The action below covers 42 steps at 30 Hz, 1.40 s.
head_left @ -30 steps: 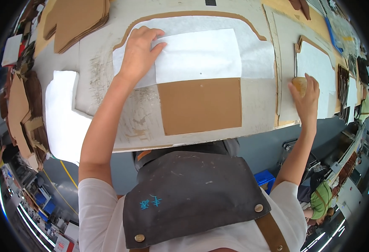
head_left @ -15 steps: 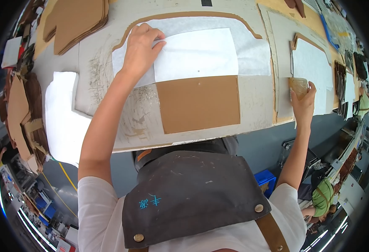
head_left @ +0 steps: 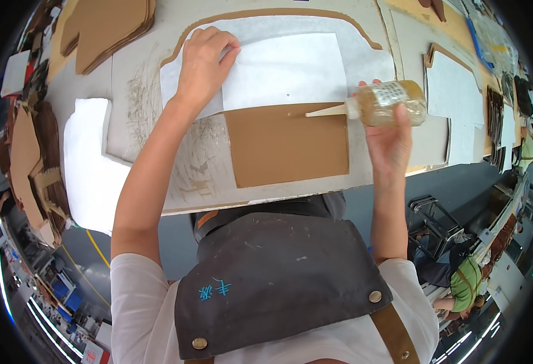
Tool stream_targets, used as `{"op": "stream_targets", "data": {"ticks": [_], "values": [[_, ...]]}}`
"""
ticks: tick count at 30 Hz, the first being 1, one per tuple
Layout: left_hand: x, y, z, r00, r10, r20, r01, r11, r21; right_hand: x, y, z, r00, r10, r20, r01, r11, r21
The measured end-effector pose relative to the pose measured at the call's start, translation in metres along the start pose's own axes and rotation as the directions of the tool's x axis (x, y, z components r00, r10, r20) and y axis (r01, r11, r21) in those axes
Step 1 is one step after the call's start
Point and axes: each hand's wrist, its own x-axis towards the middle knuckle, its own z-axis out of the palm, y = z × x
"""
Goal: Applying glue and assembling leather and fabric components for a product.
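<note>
My left hand (head_left: 209, 64) is closed at the upper left edge of a white rectangular sheet (head_left: 284, 76), thumb and fingers pinched there. Under that sheet lies a larger shaped piece with white backing (head_left: 369, 73) and a tan curved rim. A flat tan rectangular panel (head_left: 288, 148) extends below the white sheet, toward me. In my right hand (head_left: 391, 142) is a clear squeeze bottle (head_left: 394, 104) of yellowish contents, held on its side. Its pale tapered nozzle points left, above the panel's upper right part.
White padding (head_left: 90, 170) lies at the table's left edge. A stack of tan cut pieces (head_left: 112, 33) sits at the far left. More white-backed pieces (head_left: 454, 91) lie at the right. A person in green (head_left: 468, 282) is at the lower right, beside a dark metal frame (head_left: 436, 227).
My right hand has come left from the right-hand pieces with the bottle, which now lies sideways with its nozzle toward the panel. My left hand keeps its place at the white sheet.
</note>
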Motion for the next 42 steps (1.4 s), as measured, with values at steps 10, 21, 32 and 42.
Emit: {"op": "stream_targets", "data": {"ticks": [10, 21, 32, 42], "values": [[-0.001, 0.003, -0.002, 1.000, 0.008, -0.007, -0.008, 1.000, 0.014, 0.001, 0.027, 0.011, 0.990, -0.144, -0.011, 0.131, 0.928, -0.349], [-0.002, 0.006, -0.005, 0.999, 0.029, -0.031, -0.029, 0.999, 0.017, 0.005, 0.011, 0.003, 0.988, 0.137, -0.067, -0.129, 0.984, 0.123], [-0.004, 0.013, -0.009, 0.999, 0.036, -0.039, -0.035, 0.999, 0.035, -0.003, 0.027, 0.014, 0.989, -0.135, -0.066, 0.118, 0.970, -0.212], [-0.004, 0.016, -0.009, 0.999, 0.024, -0.023, -0.023, 0.998, 0.056, -0.002, 0.028, 0.012, 0.992, -0.116, -0.057, 0.103, 0.976, -0.193]]}}
